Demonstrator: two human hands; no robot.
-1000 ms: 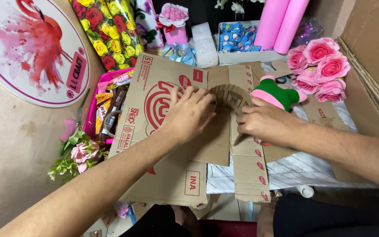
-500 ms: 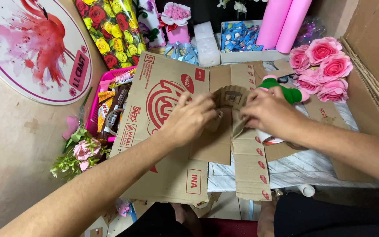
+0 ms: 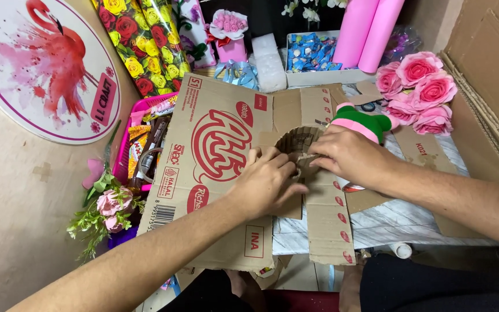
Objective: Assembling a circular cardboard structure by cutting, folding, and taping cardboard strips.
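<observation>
- Cardboard strip (image 3: 300,144): brown, corrugated, bent into a curved arch; it stands on the flattened cardboard box (image 3: 215,173), right of the box's red print.
- Left hand (image 3: 265,184): fingers curled, tips pinching the strip's near end.
- Right hand (image 3: 350,155): fingers bent, gripping the same end from the right.
- Pink roses (image 3: 417,86): far right, well apart from both hands.

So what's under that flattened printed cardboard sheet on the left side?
A pink basket of wrapped snacks pokes out from under the cardboard sheet's left edge. A striped white surface shows under the right strip. Everything else beneath the sheet is covered.
</observation>
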